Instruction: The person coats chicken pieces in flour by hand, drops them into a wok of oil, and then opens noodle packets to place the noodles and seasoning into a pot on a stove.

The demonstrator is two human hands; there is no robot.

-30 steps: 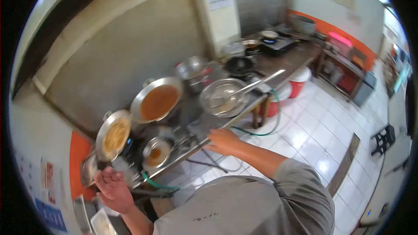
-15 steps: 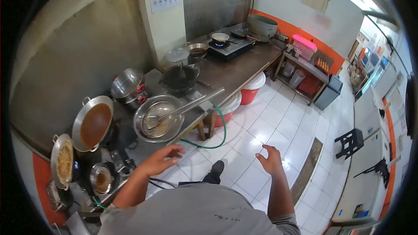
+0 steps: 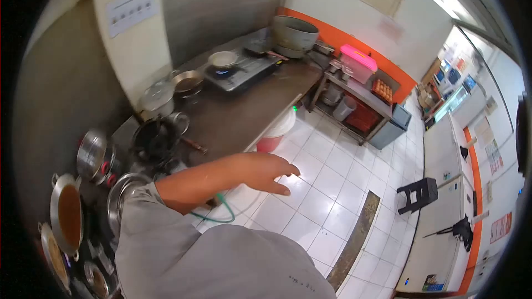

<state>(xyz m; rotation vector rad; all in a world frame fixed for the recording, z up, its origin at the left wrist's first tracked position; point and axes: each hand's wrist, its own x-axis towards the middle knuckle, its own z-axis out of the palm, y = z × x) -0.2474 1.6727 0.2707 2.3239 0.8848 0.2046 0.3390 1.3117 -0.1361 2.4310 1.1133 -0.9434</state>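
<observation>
My left hand (image 3: 265,171) reaches across in front of my body, empty, with the thumb apart from the outstretched fingers. It hangs in the air beside the front edge of the worktop (image 3: 224,124), above the tiled floor. No part of my right hand shows. Behind my left sleeve, a steel bowl (image 3: 114,202) is partly covered. Beyond my forearm stands a black burner or pan (image 3: 155,143), too blurred to tell which. A two-handled pan of brown liquid (image 3: 69,218) sits at the far left, near a shiny steel pot (image 3: 93,155).
A portable stove (image 3: 238,72) carries a small pan (image 3: 223,60), with a large grey pot (image 3: 295,34) behind it. A side table (image 3: 360,97) holds a pink-lidded box (image 3: 357,63) and eggs (image 3: 382,91). A black stool (image 3: 418,195) stands on the right, by white chest freezers (image 3: 435,232).
The view has swung to the right. My left arm has stretched forward and across, over where the bowl was seen. My right hand has left the view.
</observation>
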